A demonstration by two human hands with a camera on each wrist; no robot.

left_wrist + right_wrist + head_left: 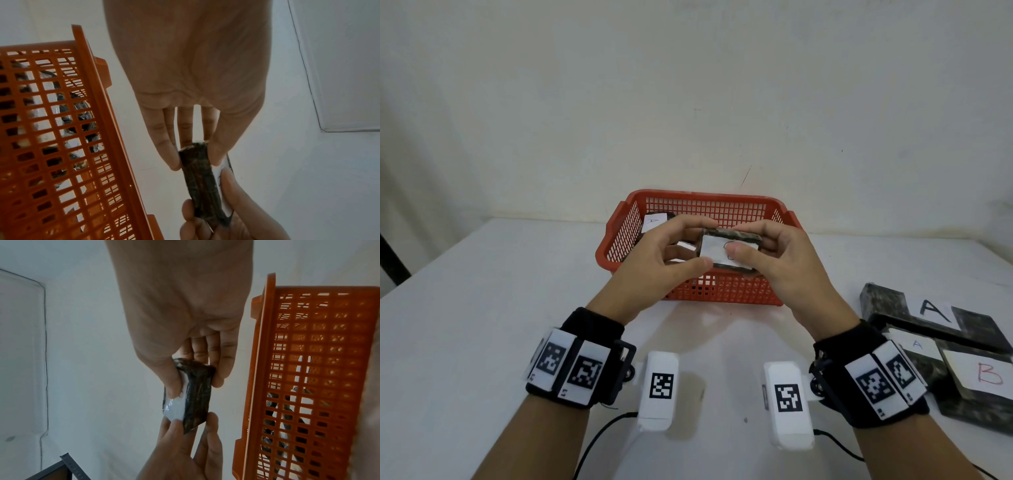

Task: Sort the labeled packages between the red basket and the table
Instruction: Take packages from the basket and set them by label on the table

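Both hands hold one small dark package [717,253] over the red basket [722,291]. Its white label faces me, and my right thumb hides part of the letter. My left hand [705,243] pinches the package's left end between thumb and fingers. My right hand [736,240] pinches the right end the same way. In the left wrist view the package [197,175] shows edge-on beside the basket wall [61,129]. The right wrist view shows the package [197,395] between thumb and fingers. Inside the basket lies a package labelled A [654,221] among other wrapped ones.
On the table at the right lie a large package labelled A [935,310], a small package labelled A [917,344] and a package labelled B [989,375]. Two white marker blocks [659,387] with cables sit near the front edge. A wall stands behind the basket.
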